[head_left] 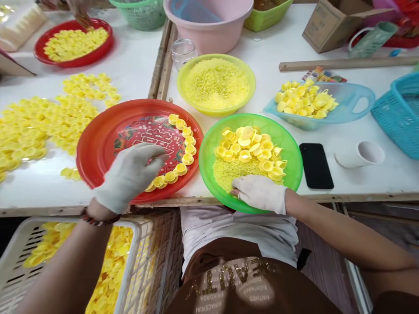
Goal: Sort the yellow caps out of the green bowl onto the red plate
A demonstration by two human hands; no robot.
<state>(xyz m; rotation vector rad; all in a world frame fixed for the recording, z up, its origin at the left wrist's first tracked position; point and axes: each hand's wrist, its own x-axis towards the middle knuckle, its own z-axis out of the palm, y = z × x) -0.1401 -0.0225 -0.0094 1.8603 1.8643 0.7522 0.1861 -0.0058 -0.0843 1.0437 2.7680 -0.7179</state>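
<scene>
Left hand [129, 176] hovering over red plate [88, 152], grip unclear; right hand [260, 194] lying open on green plate [290, 161], just above table edge [209, 201]; brown top [235, 272] showing BEAUTY.

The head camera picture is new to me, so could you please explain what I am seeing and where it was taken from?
This single picture comes from a camera worn on a person's head, looking down at their own hands; no machine is involved. Both hands wear white gloves. The left hand is over a red plate, its fingers near a curved row of yellow plastic caps. It is blurred, so I cannot tell whether it holds one. The right hand lies open in a green plate, on small yellow pieces beside more caps. The white table also holds a yellow bowl and a black phone. At the far side, another person's hand is at a second red plate.
</scene>
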